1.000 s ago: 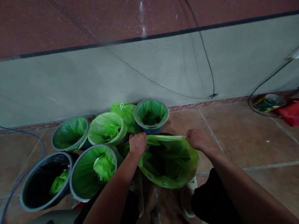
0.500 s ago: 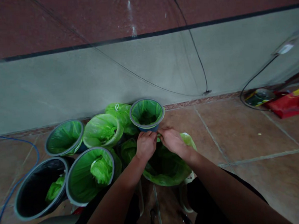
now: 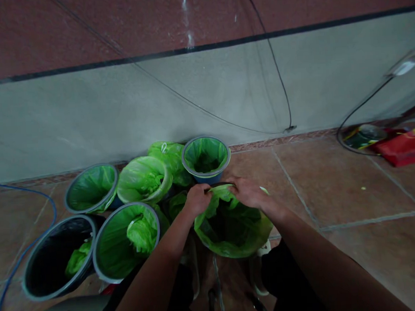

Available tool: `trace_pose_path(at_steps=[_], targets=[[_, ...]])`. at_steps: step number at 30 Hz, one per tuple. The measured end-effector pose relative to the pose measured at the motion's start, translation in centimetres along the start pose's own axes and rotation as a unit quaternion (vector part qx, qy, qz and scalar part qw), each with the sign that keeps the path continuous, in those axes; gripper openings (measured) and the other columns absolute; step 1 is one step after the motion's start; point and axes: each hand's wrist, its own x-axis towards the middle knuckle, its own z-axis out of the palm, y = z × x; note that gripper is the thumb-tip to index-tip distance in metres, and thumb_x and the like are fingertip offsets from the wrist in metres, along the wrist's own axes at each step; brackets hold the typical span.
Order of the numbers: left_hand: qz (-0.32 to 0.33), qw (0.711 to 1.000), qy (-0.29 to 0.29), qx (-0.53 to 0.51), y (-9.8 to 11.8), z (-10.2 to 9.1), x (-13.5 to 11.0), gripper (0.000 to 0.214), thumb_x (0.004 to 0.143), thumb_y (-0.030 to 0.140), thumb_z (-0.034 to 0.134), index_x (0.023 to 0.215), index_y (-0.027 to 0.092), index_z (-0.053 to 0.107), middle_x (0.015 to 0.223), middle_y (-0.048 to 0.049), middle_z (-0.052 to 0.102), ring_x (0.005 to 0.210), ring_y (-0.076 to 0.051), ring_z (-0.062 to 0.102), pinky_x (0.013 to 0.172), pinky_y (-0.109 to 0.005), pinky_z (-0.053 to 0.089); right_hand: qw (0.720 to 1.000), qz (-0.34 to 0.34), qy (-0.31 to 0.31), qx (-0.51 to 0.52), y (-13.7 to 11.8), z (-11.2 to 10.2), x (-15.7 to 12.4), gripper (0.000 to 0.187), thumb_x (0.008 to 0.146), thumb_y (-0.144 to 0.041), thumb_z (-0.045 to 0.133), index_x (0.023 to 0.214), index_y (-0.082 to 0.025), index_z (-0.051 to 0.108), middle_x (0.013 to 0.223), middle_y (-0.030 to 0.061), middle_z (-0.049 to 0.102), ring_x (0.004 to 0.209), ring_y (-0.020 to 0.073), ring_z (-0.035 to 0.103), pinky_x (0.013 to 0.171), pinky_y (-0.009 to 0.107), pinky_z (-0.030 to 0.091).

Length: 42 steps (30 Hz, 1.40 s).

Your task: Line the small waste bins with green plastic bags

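Note:
Between my knees stands a bin lined with a green plastic bag [image 3: 234, 247], its mouth facing up and its inside dark. At the far side of its rim, my left hand [image 3: 198, 199] is closed on the bag's edge at the left. My right hand [image 3: 245, 191] grips the same edge a little to the right, its fingertips partly hidden. A short dark strip of rim [image 3: 219, 185] shows between the two hands. Just beyond them, against the wall, is a smaller blue-grey bin [image 3: 209, 178] with a green liner.
To the left stand several lined bins, among them a grey-rimmed bin [image 3: 98, 267] and a black-lined bin [image 3: 38, 264]. A bulging green bag [image 3: 172, 160] leans by the wall. A blue hose [image 3: 53, 216] lies far left. A red dustpan [image 3: 400, 152] is at the right.
My hands have moved apart along the far rim, the left one leftward and the right one slightly right. More of the green bag's mouth shows between them. The view has shifted slightly.

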Motion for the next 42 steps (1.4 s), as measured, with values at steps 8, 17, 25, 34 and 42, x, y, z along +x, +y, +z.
trace_pose_path(at_steps=[8, 17, 25, 34, 42], targets=[[0.036, 0.993, -0.039, -0.110, 0.5, 0.6, -0.1, 0.024, 0.082, 0.030, 0.053, 0.072, 0.015, 0.068, 0.057, 0.0037, 0.050, 0.058, -0.011, 0.043, 0.057, -0.022, 0.032, 0.997, -0.072, -0.010, 0.039, -1.3, 0.3, -0.1, 0.021, 0.091, -0.024, 0.053, 0.095, -0.023, 0.074, 0.092, 0.0032, 0.075, 0.088, 0.0168, 0.067, 0.082, 0.024, 0.047], [0.026, 0.982, -0.075, -0.174, -0.5, 0.5, -0.2, 0.026, 0.077, 0.032, 0.057, 0.058, 0.015, 0.059, 0.052, 0.0057, 0.040, 0.051, -0.008, 0.036, 0.052, -0.022, 0.027, 0.994, -0.073, -0.006, 0.085, 0.2, 0.2, 0.5, 0.023, 0.091, -0.029, 0.053, 0.092, -0.018, 0.072, 0.084, 0.0023, 0.072, 0.075, 0.0136, 0.062, 0.070, 0.022, 0.044], [0.015, 0.986, -0.072, -0.151, -0.2, 0.3, -0.3, 0.028, 0.075, 0.034, 0.059, 0.055, 0.014, 0.059, 0.049, 0.0056, 0.036, 0.049, -0.007, 0.034, 0.051, -0.023, 0.026, 0.989, -0.045, 0.012, 0.140, -0.6, 1.0, 0.5, 0.020, 0.086, -0.028, 0.058, 0.082, -0.019, 0.075, 0.074, -0.0001, 0.072, 0.068, 0.0122, 0.062, 0.063, 0.020, 0.043], [0.018, 0.992, -0.072, -0.107, -1.1, -0.9, -0.7, 0.034, 0.066, 0.038, 0.073, 0.090, 0.014, 0.074, 0.075, 0.0018, 0.067, 0.068, -0.015, 0.059, 0.064, -0.024, 0.043, 0.984, -0.002, 0.097, 0.148, 0.5, -0.1, 0.9, 0.026, 0.087, -0.032, 0.053, 0.076, -0.017, 0.072, 0.067, 0.0009, 0.068, 0.061, 0.0131, 0.059, 0.058, 0.022, 0.043], [0.064, 0.987, 0.057, -0.135, -0.1, -0.9, -0.6, 0.022, 0.087, 0.029, 0.056, 0.088, 0.017, 0.076, 0.087, -0.0023, 0.073, 0.078, -0.014, 0.063, 0.076, -0.023, 0.047, 0.985, -0.035, 0.098, 0.138, -0.4, -0.1, 0.7, 0.021, 0.088, -0.024, 0.054, 0.086, -0.018, 0.074, 0.083, 0.0026, 0.075, 0.075, 0.0148, 0.066, 0.069, 0.021, 0.046]])
